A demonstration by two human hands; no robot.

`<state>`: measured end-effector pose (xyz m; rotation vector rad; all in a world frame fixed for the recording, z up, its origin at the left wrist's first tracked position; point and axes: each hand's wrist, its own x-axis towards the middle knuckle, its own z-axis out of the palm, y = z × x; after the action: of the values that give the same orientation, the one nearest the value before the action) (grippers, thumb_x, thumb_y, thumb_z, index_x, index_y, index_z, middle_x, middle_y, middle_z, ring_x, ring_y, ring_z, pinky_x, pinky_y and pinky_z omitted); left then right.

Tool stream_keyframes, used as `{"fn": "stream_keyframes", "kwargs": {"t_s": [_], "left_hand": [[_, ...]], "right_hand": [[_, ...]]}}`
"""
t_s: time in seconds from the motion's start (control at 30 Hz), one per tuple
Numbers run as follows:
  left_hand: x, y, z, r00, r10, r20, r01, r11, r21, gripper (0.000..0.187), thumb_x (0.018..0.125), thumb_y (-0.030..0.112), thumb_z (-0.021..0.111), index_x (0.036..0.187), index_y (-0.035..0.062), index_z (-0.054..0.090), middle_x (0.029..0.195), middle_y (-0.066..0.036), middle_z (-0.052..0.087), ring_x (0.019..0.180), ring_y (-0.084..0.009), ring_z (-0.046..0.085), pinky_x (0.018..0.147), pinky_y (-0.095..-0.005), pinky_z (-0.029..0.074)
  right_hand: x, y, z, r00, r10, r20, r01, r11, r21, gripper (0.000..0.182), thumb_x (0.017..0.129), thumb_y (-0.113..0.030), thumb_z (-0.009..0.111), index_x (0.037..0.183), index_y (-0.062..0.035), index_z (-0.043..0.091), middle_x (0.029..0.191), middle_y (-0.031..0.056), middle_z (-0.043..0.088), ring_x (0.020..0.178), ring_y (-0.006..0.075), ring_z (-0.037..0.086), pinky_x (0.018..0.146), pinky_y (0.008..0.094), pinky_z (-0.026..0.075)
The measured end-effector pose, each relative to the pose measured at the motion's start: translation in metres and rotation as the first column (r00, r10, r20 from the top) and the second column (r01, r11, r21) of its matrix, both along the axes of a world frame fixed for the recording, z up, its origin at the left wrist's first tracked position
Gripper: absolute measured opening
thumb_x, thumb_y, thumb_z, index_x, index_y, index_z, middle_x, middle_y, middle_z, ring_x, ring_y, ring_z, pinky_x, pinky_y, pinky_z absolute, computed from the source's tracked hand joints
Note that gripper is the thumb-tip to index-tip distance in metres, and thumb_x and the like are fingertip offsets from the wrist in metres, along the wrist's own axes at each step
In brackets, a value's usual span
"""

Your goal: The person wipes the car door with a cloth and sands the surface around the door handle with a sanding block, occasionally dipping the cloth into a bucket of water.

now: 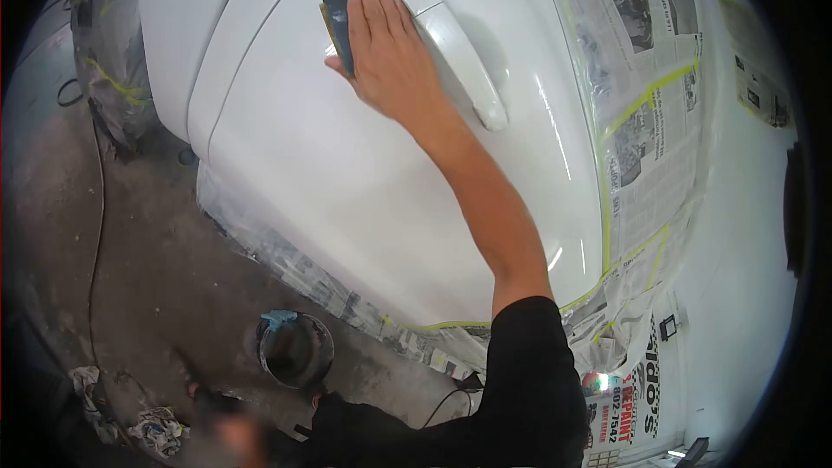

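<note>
My right hand [390, 65] presses a dark grey piece of sandpaper [338, 10] against the white car door [347, 191]. Its fingers lie over the sheet and the thumb is at the left edge, where a thin yellowish layer shows beneath. Just right of the hand is the white door handle [451, 43], also on the panel. At the bottom left, a blurred skin-coloured patch [243, 440] lies over dark clothing; it may be my left hand, but no fingers can be made out.
Newspaper [633, 147] and yellow-green masking tape [607, 247] border the door. A dark bucket [296, 349] with a blue cloth [278, 320] on its rim stands on the floor. Crumpled rags [158, 430] and a hose [97, 243] lie at left. Plastic sheeting [108, 43] covers something at upper left.
</note>
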<state>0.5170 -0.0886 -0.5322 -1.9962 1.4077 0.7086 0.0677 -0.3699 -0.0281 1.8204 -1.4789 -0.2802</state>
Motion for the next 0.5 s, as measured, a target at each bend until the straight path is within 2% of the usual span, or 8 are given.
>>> {"fn": "stream_keyframes", "kwargs": {"t_s": [0.07, 0.1, 0.2, 0.3, 0.4, 0.43, 0.5], "left_hand": [[0.003, 0.000, -0.001, 1.000, -0.006, 0.004, 0.006, 1.000, -0.010, 0.089, 0.078, 0.054, 0.076, 0.143, 0.0071, 0.037, 0.119, -0.018, 0.053, 0.105, -0.0359, 0.063, 0.087, -0.0448, 0.055], [0.006, 0.000, -0.002, 1.000, -0.004, 0.006, 0.004, 1.000, 0.002, 0.089, 0.078, 0.054, 0.076, 0.144, 0.0071, 0.037, 0.120, -0.018, 0.053, 0.105, -0.0358, 0.063, 0.087, -0.0448, 0.055], [0.000, -0.001, -0.002, 1.000, 0.023, 0.000, -0.023, 0.999, 0.030, 0.092, 0.078, 0.054, 0.076, 0.146, 0.0070, 0.036, 0.120, -0.017, 0.053, 0.105, -0.0353, 0.063, 0.086, -0.0447, 0.055], [-0.001, 0.002, -0.005, 1.000, -0.005, 0.008, 0.004, 1.000, 0.022, 0.092, 0.079, 0.055, 0.075, 0.147, 0.0066, 0.035, 0.120, -0.017, 0.052, 0.105, -0.0353, 0.063, 0.086, -0.0446, 0.055], [0.008, 0.004, -0.011, 1.000, -0.013, 0.007, 0.013, 1.000, 0.023, 0.092, 0.080, 0.055, 0.075, 0.147, 0.0062, 0.034, 0.121, -0.018, 0.052, 0.104, -0.0357, 0.063, 0.086, -0.0447, 0.055], [0.012, 0.003, -0.011, 1.000, -0.001, -0.011, 0.001, 0.999, 0.036, 0.092, 0.080, 0.055, 0.075, 0.147, 0.0063, 0.034, 0.121, -0.018, 0.052, 0.105, -0.0359, 0.063, 0.086, -0.0449, 0.055], [0.006, 0.001, -0.007, 0.999, 0.026, -0.035, -0.025, 0.999, 0.043, 0.092, 0.080, 0.054, 0.075, 0.147, 0.0065, 0.034, 0.121, -0.018, 0.052, 0.105, -0.0362, 0.062, 0.087, -0.0452, 0.055]], "right_hand": [[-0.004, -0.002, 0.004, 1.000, 0.007, -0.028, -0.006, 0.999, 0.031, 0.080, 0.088, -0.040, 0.071, 0.139, 0.0131, 0.040, 0.150, 0.0300, 0.037, 0.139, 0.0433, 0.038, 0.114, 0.0495, 0.035], [-0.004, 0.015, 0.002, 0.998, -0.044, -0.049, 0.046, 0.998, 0.041, 0.080, 0.088, -0.040, 0.071, 0.138, 0.0133, 0.040, 0.150, 0.0301, 0.037, 0.139, 0.0434, 0.038, 0.115, 0.0489, 0.035], [-0.002, 0.036, -0.001, 0.997, -0.072, -0.002, 0.072, 0.997, 0.039, 0.078, 0.089, -0.035, 0.070, 0.142, 0.0104, 0.037, 0.152, 0.0273, 0.036, 0.139, 0.0436, 0.037, 0.114, 0.0504, 0.035], [0.002, -0.019, -0.003, 1.000, 0.000, 0.011, 0.001, 1.000, -0.031, 0.080, 0.088, -0.035, 0.071, 0.144, 0.0103, 0.036, 0.154, 0.0278, 0.033, 0.141, 0.0440, 0.035, 0.115, 0.0519, 0.033], [-0.003, -0.008, -0.006, 0.999, -0.044, 0.008, 0.044, 0.999, -0.019, 0.081, 0.087, -0.035, 0.073, 0.143, 0.0112, 0.037, 0.153, 0.0301, 0.032, 0.142, 0.0453, 0.034, 0.115, 0.0535, 0.032], [-0.001, 0.011, -0.010, 0.991, -0.115, -0.062, 0.115, 0.993, -0.002, 0.081, 0.086, -0.035, 0.073, 0.142, 0.0121, 0.038, 0.153, 0.0314, 0.033, 0.142, 0.0451, 0.034, 0.114, 0.0549, 0.031], [0.004, 0.027, -0.027, 0.986, -0.161, -0.035, 0.159, 0.987, -0.036, 0.082, 0.086, -0.035, 0.074, 0.142, 0.0123, 0.038, 0.152, 0.0316, 0.034, 0.142, 0.0448, 0.034, 0.114, 0.0554, 0.030]]}}
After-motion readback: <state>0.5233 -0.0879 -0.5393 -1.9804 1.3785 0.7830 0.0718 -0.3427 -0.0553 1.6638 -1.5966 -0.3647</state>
